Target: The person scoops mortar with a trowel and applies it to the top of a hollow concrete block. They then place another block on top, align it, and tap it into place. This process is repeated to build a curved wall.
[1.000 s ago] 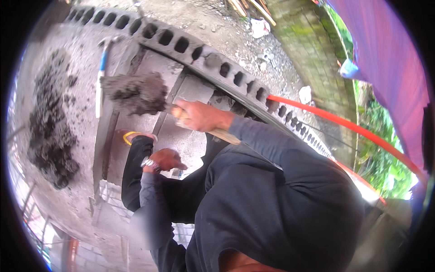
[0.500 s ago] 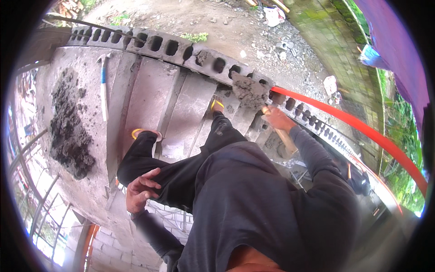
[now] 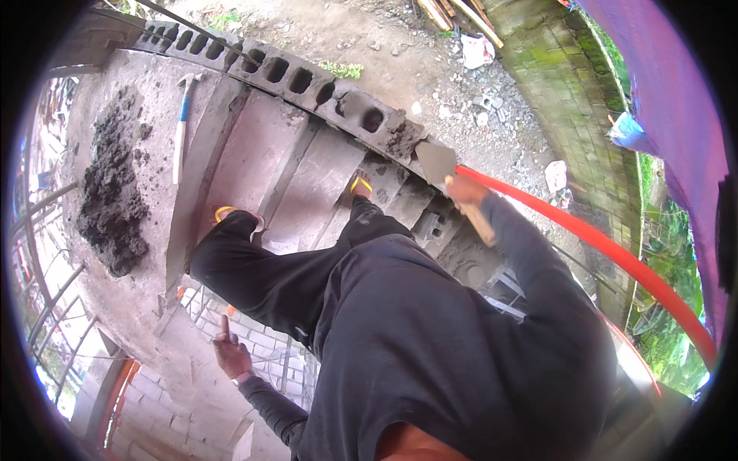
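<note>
My right hand [image 3: 467, 190] is closed round the wooden handle of a trowel [image 3: 437, 162]. The trowel's blade looks mostly bare and is over the row of hollow concrete blocks [image 3: 347, 106]. Just left of the blade, a lump of wet mortar [image 3: 401, 138] sits on top of the blocks. My left hand [image 3: 232, 356] hangs out to the left beside my leg, holding nothing, with one finger stretched out and the others partly bent.
I stand straddled on concrete steps [image 3: 265, 146]. On the landing at left lie a mortar heap [image 3: 115, 200] and a claw hammer [image 3: 182, 127]. A red band [image 3: 584, 223] curves along the right. Rebar [image 3: 58, 303] sticks up at far left; gravelly ground [image 3: 369, 42] lies beyond the blocks.
The mortar that covered the trowel has come off onto the blocks, and the blade now shows. My left hand has dropped lower, away from my thigh. The view has shifted slightly.
</note>
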Demonstrator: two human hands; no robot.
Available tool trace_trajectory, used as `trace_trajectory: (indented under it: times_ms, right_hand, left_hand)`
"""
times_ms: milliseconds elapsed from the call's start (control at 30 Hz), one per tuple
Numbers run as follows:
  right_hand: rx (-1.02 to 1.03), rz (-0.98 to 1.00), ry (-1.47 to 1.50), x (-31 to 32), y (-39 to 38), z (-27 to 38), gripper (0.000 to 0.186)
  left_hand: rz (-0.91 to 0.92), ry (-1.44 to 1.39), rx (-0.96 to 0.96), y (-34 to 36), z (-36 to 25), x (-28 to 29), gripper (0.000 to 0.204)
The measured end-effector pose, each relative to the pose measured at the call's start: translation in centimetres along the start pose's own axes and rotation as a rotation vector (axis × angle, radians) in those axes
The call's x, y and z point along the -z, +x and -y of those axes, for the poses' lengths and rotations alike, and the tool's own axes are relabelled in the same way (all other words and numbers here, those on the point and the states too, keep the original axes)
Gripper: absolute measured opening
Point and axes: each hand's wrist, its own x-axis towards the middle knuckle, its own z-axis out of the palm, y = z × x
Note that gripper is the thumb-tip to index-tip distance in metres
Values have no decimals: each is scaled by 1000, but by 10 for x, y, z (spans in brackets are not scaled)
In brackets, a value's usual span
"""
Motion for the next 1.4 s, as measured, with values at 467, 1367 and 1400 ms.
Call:
trace_trajectory:
  times_ms: [467, 1367, 1400]
  right_hand:
    - [-29, -584, -64, -96, 54, -86, 52]
    - [178, -618, 403, -198, 158, -102, 35]
    - [191, -657, 364, -196, 163, -95, 35]
  left_hand:
    - [-661, 140, 521, -36, 154, 114, 43]
    - [-774, 567, 514, -82, 114, 104, 54]
    - [-772, 571, 509, -79, 113, 103, 55]
